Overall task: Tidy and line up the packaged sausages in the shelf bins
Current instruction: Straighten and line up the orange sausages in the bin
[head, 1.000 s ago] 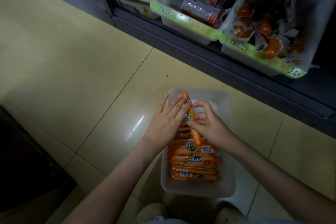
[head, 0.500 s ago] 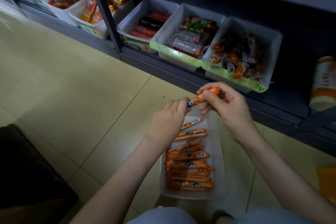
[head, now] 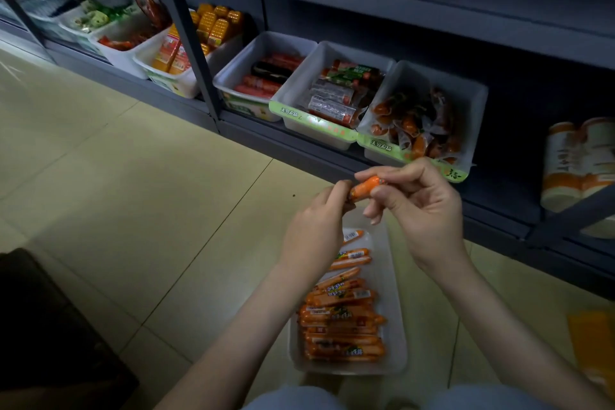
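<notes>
The floor [head: 116, 193] is pale yellow tile with dark grout lines and one small dark speck [head: 294, 195]. A bulky dark object [head: 43, 326] fills the lower-left corner; what it is cannot be told. A flat yellow item [head: 592, 339] lies on the floor at the lower right, partly cut off. Orange-and-white cylinders [head: 572, 163] stand side by side on the shelf [head: 499, 216] at far right. Just right of a grey post [head: 186, 43], yellow corn-shaped packs [head: 213, 25] stand upright; green packs [head: 96, 15] lie well to the left.
</notes>
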A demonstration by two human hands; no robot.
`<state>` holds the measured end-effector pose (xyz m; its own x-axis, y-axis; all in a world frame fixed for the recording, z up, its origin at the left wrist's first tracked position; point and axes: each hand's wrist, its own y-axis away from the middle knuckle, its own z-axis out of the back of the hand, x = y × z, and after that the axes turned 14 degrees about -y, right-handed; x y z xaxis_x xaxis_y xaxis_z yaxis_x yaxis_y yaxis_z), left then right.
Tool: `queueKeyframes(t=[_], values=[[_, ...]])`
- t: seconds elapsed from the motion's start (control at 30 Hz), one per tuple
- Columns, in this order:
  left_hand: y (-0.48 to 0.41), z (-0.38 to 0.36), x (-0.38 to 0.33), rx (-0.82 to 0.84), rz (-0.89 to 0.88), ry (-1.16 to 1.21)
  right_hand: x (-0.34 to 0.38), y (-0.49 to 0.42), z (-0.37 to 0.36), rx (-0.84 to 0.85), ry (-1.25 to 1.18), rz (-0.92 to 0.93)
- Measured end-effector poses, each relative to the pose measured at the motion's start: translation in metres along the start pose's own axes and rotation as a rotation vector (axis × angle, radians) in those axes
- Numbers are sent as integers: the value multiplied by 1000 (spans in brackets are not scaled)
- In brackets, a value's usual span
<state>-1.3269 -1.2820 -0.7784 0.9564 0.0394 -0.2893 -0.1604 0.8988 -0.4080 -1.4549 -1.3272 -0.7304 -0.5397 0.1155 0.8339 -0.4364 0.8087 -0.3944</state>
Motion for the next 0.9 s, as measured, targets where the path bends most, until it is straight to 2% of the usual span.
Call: queueKeyframes(t=[0.23, 0.47, 0.53, 0.63, 0.73, 0.83, 0.9], values=[[0, 3, -3, 5, 22, 194, 2, 5, 0, 84, 32, 10], [-2, -3, -2, 205, 7, 303, 2, 2, 8, 91, 132, -5], [-1, -1, -4, 324, 28, 522, -2, 0, 9, 61, 180, -41], [0, 4, -9, 537, 202, 1113, -8, -5, 17, 93, 382, -126], [-7, 9, -2, 518, 396, 1503, -11, -7, 30, 277, 627, -146], [-15, 17, 8, 509, 628, 1779, -13, -4, 33, 371, 586, -196], [-15, 20, 8, 587, 672, 2006, -16, -3, 31, 418, 634, -123]])
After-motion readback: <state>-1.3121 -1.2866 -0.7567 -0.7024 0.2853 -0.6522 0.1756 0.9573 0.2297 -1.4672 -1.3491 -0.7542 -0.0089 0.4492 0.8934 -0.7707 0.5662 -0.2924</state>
